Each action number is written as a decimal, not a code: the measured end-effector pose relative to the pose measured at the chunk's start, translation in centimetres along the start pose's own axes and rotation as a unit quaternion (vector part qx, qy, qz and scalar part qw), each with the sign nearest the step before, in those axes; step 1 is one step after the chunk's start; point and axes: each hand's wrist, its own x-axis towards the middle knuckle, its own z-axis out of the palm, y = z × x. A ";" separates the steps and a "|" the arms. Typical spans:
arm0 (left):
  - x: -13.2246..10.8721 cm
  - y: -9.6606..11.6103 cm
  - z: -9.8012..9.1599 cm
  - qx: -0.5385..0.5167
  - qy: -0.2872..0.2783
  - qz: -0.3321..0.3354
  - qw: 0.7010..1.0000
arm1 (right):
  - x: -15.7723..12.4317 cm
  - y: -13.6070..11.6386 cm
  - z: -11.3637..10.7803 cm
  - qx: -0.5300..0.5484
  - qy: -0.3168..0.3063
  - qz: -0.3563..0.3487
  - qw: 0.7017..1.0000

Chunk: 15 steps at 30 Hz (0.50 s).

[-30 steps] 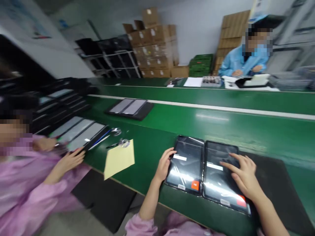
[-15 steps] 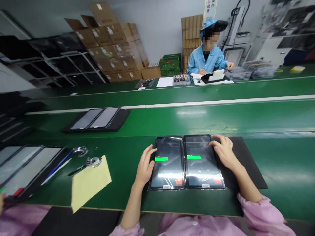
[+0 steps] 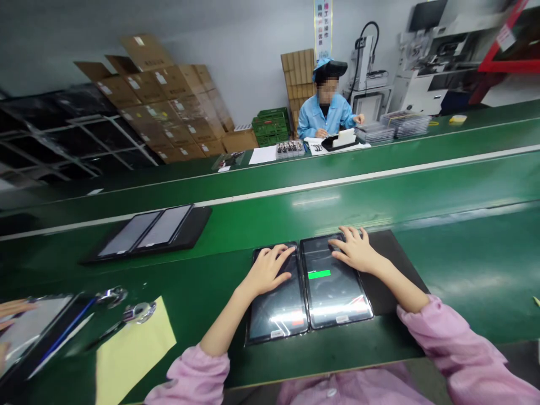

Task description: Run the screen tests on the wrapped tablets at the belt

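Two black tablets lie side by side on a black mat (image 3: 396, 264) on the green bench in front of me. My left hand (image 3: 266, 270) rests flat on the upper half of the left tablet (image 3: 278, 306), fingers spread. On the top of the right tablet (image 3: 335, 287) lies my right hand (image 3: 356, 250), its fingers stretched out over the screen. A green bar glows on the right tablet's screen. Neither hand holds anything.
Another mat with two tablets (image 3: 147, 230) sits on the belt to the left. A yellow sheet (image 3: 129, 351), tape rolls and pens lie at lower left beside a co-worker's tablets and fingers (image 3: 12, 309). A person in blue (image 3: 327, 109) works across the belt; cardboard boxes (image 3: 169, 112) behind.
My left hand has moved from the left tablet's edge onto its screen. My right hand has slid to the right tablet's top. The view has swung right and the left co-worker has mostly gone from view.
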 end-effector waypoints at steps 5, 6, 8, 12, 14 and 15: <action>0.2 0.3 -0.1 -0.004 -0.002 0.028 1.000 | 0.8 -0.1 -1.1 0.010 -0.026 0.016 0.999; -0.1 0.4 -0.3 -0.012 -0.010 0.049 0.999 | 0.6 0.1 -1.3 0.025 -0.040 -0.012 0.999; -0.8 0.3 -0.8 -0.018 -0.013 0.068 0.997 | 0.2 0.7 -1.8 0.058 -0.050 -0.049 0.996; -1.0 -0.4 -1.6 0.011 0.054 -0.040 0.998 | 0.8 2.0 -2.6 0.080 0.005 0.022 0.997; -0.5 -0.7 -1.5 0.011 0.079 -0.097 0.992 | 1.6 2.0 -2.8 0.087 0.011 0.039 0.995; -0.2 -0.8 -1.4 0.007 0.084 -0.113 0.990 | 1.9 1.9 -2.8 0.092 0.008 0.036 0.995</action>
